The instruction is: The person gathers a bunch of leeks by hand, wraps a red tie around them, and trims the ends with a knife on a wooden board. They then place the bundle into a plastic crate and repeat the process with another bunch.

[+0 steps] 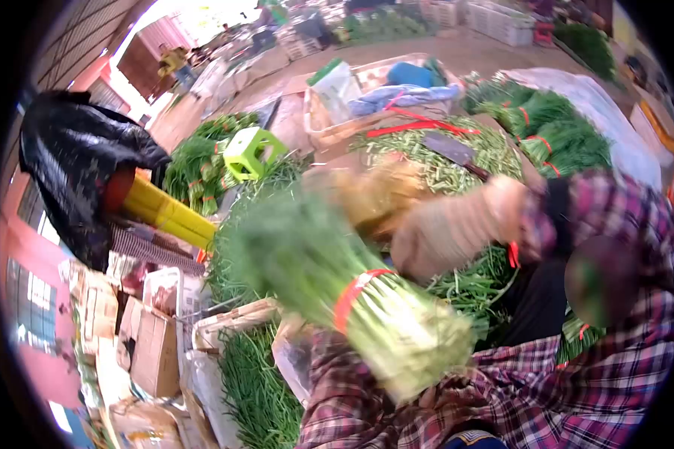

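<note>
Before the shirt (pixel 614 374) slants a bunch (pixel 337 258) — pale stems (pixel 416 337), blurred green tops (pixel 288 232), red band (pixel 350 294); right hand's (pixel 442 236) hold unclear, left hand hidden.

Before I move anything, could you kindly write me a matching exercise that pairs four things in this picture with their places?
Things
1. Lime-green plastic stool
2. Dark, broad-bladed knife
3. Wrinkled black plastic sheet
4. Bulky green-and-white bundle with a red band

Places
A. On the heap of cut pale-green stalks
B. At the far left, by a long bright-yellow object
C. In front of the checked purple shirt
D. Immediately right of banded green bunches

Pairs: 1-D; 2-A; 3-B; 4-C
</note>
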